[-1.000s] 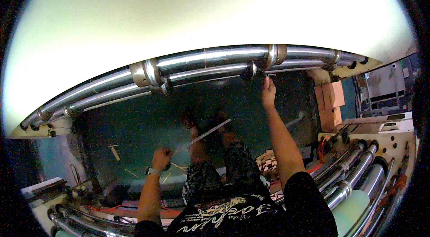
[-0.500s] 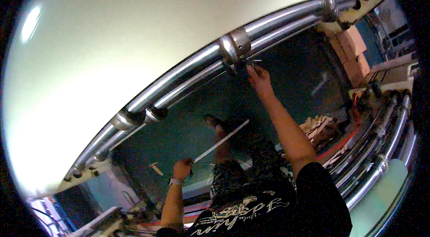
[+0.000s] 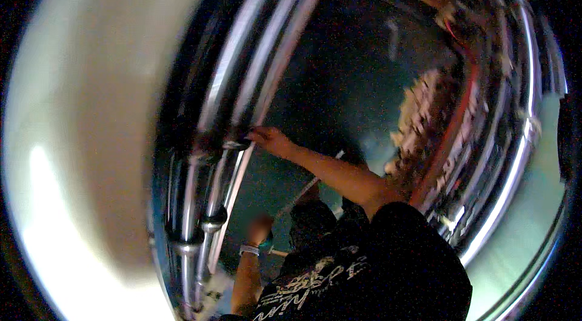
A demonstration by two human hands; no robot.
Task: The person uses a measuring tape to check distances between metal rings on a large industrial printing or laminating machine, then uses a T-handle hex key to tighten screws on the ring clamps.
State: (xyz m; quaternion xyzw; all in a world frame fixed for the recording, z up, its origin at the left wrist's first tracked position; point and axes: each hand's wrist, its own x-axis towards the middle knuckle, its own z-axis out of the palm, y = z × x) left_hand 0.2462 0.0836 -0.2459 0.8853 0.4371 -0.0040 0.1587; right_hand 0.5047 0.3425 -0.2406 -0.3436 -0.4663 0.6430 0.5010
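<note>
My left hand (image 3: 259, 230), smeared by motion, is closed low in the middle, with a white band on its wrist. From it a pale marked measuring tape (image 3: 308, 187) runs up to the right, stretched out in front of my legs. My right arm reaches left across the dark floor. The fingers of my right hand (image 3: 271, 140) are pinched beside a dark ring-shaped collar (image 3: 236, 144) on the shiny metal rods (image 3: 267, 72). What those fingers hold, if anything, is too blurred to make out.
A large cream-white curved surface (image 3: 79, 139) fills the left side. Wood scraps (image 3: 418, 118) lie in a heap at the right, beside a red strip (image 3: 464, 100) and more shiny rods (image 3: 515, 181). A wooden handle (image 3: 277, 253) shows by my left wrist.
The view has swung round, so the rods stand steeply at the left instead of slanting across. My right hand stays by the rods, and the small bright metal piece at its fingers no longer shows.
</note>
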